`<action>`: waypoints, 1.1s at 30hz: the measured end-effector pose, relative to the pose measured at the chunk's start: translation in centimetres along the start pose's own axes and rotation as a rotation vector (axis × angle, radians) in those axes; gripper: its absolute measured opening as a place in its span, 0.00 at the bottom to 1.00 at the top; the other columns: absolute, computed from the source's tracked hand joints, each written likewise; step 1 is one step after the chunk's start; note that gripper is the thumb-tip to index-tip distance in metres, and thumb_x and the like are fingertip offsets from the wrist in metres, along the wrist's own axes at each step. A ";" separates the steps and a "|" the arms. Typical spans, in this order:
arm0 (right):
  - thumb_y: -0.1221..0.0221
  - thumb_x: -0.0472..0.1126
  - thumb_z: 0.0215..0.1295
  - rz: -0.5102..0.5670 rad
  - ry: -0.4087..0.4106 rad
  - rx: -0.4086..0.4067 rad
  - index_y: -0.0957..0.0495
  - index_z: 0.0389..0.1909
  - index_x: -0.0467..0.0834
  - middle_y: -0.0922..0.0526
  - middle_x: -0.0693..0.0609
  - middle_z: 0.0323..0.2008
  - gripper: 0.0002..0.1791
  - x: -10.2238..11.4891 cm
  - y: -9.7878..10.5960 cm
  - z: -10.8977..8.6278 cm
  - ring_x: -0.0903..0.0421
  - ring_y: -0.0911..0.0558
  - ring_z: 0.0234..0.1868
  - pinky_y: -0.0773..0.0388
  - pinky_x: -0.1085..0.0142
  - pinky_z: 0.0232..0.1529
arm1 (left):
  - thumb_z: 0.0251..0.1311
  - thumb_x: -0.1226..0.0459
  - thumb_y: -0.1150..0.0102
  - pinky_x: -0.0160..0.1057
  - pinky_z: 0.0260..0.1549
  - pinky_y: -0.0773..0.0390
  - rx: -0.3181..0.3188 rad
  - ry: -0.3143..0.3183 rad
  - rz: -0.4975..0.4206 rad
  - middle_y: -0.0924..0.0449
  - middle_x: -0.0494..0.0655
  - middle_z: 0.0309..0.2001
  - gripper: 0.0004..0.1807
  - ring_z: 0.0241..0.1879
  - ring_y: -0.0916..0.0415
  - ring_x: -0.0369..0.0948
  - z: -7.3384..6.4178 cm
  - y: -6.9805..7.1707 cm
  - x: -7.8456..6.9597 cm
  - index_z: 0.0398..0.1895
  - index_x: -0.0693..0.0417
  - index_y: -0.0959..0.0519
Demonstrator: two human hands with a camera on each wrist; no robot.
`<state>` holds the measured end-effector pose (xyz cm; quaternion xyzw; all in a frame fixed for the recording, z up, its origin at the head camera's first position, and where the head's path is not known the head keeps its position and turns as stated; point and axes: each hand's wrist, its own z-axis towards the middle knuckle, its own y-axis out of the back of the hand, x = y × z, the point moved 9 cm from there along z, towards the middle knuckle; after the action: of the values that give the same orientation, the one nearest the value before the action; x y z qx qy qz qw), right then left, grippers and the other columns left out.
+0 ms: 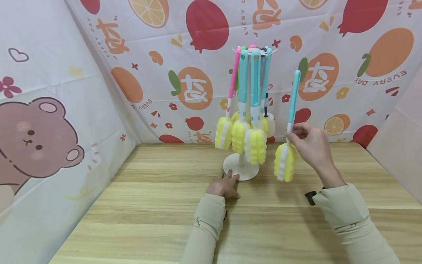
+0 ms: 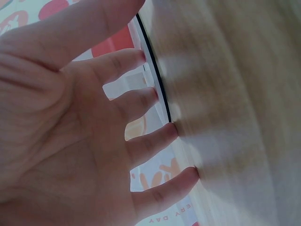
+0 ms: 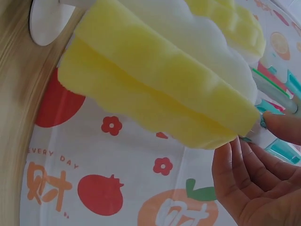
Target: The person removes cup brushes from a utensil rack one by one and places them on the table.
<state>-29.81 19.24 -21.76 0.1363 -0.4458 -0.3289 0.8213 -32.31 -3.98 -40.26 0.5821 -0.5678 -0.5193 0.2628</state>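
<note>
The held brush (image 1: pixel 290 125) has a turquoise handle (image 1: pixel 293 101), and its sponge (image 1: pixel 284 162) is striped in yellow and white. Some other brushes (image 1: pixel 243 80) have the same colours, but one handle is pink (image 1: pixel 234 75). The stand (image 1: pixel 247 173) is white. The counter (image 1: pixel 148 209) has a light brown wood grain. The back cloth (image 1: pixel 145 47) is white, printed with red and orange fruits (image 1: pixel 207 24); the sleeves (image 1: pixel 344 209) are beige.

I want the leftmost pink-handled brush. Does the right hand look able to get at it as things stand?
Probably not: the right hand holds a teal-handled brush, and in the head view other brushes hang between it and the pink-handled brush.
</note>
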 end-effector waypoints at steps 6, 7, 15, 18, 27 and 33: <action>0.35 0.35 0.67 -0.030 0.001 0.014 0.18 0.48 0.27 0.15 0.36 0.34 0.15 -0.6 0.0 0.0 0.43 0.17 0.35 0.32 0.82 0.33 | 0.62 0.53 0.31 0.65 0.70 0.50 -0.003 -0.004 0.003 0.48 0.50 0.80 0.39 0.78 0.55 0.55 0.0 0.1 0.0 0.76 0.45 0.35; 0.34 0.35 0.67 -0.035 0.001 0.015 0.18 0.49 0.28 0.15 0.36 0.34 0.15 -0.6 0.0 0.0 0.43 0.17 0.35 0.32 0.82 0.33 | 0.62 0.53 0.31 0.65 0.70 0.49 -0.001 -0.005 0.005 0.48 0.50 0.80 0.39 0.78 0.55 0.55 0.0 0.1 0.0 0.76 0.45 0.35; 0.34 0.34 0.67 -0.065 0.000 0.028 0.18 0.51 0.29 0.15 0.35 0.35 0.16 -1.4 -0.1 0.1 0.42 0.17 0.36 0.30 0.75 0.35 | 0.63 0.53 0.31 0.66 0.70 0.50 0.008 0.000 -0.002 0.49 0.50 0.80 0.39 0.78 0.56 0.55 0.0 0.0 0.1 0.76 0.45 0.35; 0.34 0.34 0.66 -0.074 0.015 0.025 0.18 0.51 0.29 0.14 0.35 0.35 0.15 -1.6 -0.1 0.1 0.42 0.17 0.36 0.29 0.72 0.35 | 0.63 0.53 0.31 0.66 0.70 0.50 0.010 0.001 -0.002 0.49 0.50 0.80 0.39 0.78 0.56 0.55 0.0 0.0 0.1 0.76 0.45 0.35; 0.33 0.34 0.66 -0.104 0.024 0.020 0.19 0.51 0.28 0.15 0.34 0.34 0.17 -1.9 -0.2 0.0 0.39 0.17 0.36 0.26 0.57 0.35 | 0.63 0.53 0.32 0.66 0.70 0.51 0.010 0.001 -0.001 0.49 0.50 0.80 0.39 0.78 0.56 0.55 -0.1 0.0 0.0 0.77 0.45 0.35; 0.32 0.33 0.65 -0.141 0.048 0.008 0.19 0.50 0.27 0.16 0.33 0.33 0.16 -1.9 -0.1 0.1 0.38 0.18 0.35 0.28 0.53 0.35 | 0.63 0.53 0.32 0.65 0.70 0.50 0.009 0.002 0.001 0.49 0.50 0.80 0.39 0.78 0.56 0.55 0.0 -0.1 0.0 0.77 0.45 0.35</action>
<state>-30.64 20.43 -23.02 0.1786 -0.4166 -0.3808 0.8059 -32.33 -3.98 -40.33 0.5835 -0.5702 -0.5161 0.2609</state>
